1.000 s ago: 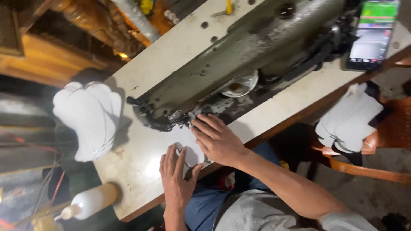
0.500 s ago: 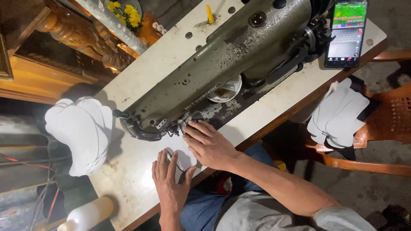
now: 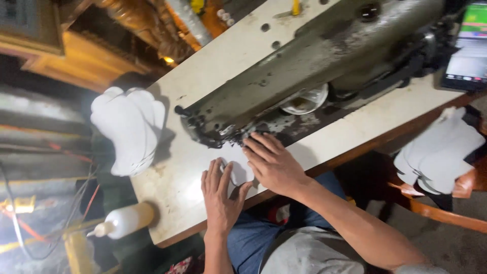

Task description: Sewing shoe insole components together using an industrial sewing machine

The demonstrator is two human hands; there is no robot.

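White fabric piece (image 3: 238,170) is lying flat on the sewing table (image 3: 177,187), close to the table's near edge, right in front of the needle end of the sewing machine (image 3: 304,76). Most of it is covered by the hands, so its outline is hard to make out, but what shows seems to run from the near edge up toward the needle area, following the diagonal of the machine's head end. Can't tell more about its shape than that.

Left hand (image 3: 220,195) is palm down on the near part of the fabric, fingers spread and stretched out flat, pointing toward the machine. It's pressing, not pinching anything. Right hand (image 3: 274,165) is also palm down, fingers loosely apart, with the fingertips (image 3: 251,144) pushed right up to the presser foot area at the machine's left end. It lies flat on the cloth with nothing clamped between the fingers. The two hands sit just beside each other, thumbs nearly meeting.

The machine itself is a grimy old industrial one, with its long axis running diagonally across the table from the needle end up toward the far right corner. A stack of white cut pieces (image 3: 127,129) hangs over the left edge of the table. A white squeeze bottle (image 3: 122,221) lies off the near left corner, nozzle pointing left. A phone (image 3: 466,50) with a lit screen sits at the right end, and more white pieces (image 3: 439,152) are piled on a chair (image 3: 456,213) beyond the right edge.
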